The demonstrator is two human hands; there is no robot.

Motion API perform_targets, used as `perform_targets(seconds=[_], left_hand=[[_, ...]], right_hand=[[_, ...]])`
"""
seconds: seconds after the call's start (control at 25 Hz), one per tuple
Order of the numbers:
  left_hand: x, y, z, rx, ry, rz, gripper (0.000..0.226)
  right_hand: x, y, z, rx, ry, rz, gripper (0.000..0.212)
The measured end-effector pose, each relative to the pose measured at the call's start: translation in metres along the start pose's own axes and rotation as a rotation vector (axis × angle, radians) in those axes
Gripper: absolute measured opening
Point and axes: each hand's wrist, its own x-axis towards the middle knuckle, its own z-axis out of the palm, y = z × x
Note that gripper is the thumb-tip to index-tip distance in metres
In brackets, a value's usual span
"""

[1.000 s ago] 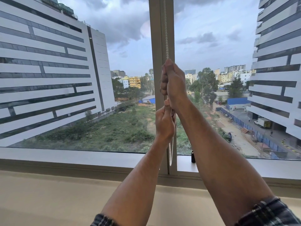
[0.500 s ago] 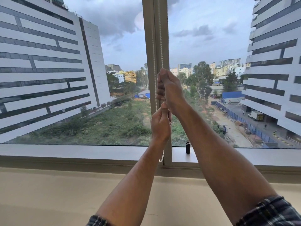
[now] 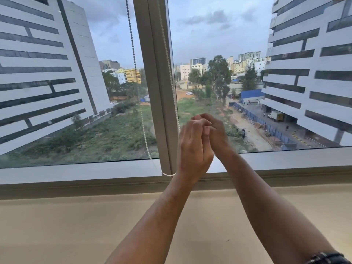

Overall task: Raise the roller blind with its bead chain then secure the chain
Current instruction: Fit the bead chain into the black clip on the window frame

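Observation:
The white bead chain (image 3: 168, 60) hangs in two strands along the window mullion (image 3: 152, 73). Its bottom loop (image 3: 167, 174) sags to sill height. The right strand disappears behind my left hand (image 3: 193, 147). My right hand (image 3: 217, 136) is pressed against my left hand just right of the mullion, above the sill. The fingers of both hands are curled shut and interlocked. I see no chain between them. The roller blind itself is out of view above the glass.
A grey window sill (image 3: 76, 172) runs across under the glass, with a beige ledge (image 3: 76, 225) below it. Tall white buildings and a green lot lie outside. A dark watch strap (image 3: 327, 258) sits on my right wrist.
Both hands have dropped from the chain in front of the mullion to a lower spot right of it and closed on each other. The two strands now hang apart.

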Motion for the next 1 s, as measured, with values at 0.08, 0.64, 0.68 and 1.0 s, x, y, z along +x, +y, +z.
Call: perform_targets(seconds=[0.08, 0.64, 0.68, 1.0], left_hand=[[-0.012, -0.005, 0.022, -0.032, -0.191, -0.114, 0.013], [-0.062, -0.127, 0.113, 0.299, -0.617, -0.902, 0.067], [-0.061, -0.133, 0.117, 0.303, -0.619, -0.92, 0.068], [-0.071, -0.164, 0.127, 0.254, -0.638, -0.975, 0.037]], right_hand=[[-0.01, 0.025, -0.026, -0.127, 0.042, 0.054, 0.011], [-0.034, 0.167, -0.11, -1.306, 0.017, 0.293, 0.056], [-0.034, 0.175, -0.111, -1.331, -0.026, 0.329, 0.057], [-0.031, 0.206, -0.121, -1.245, -0.025, 0.325, 0.033]])
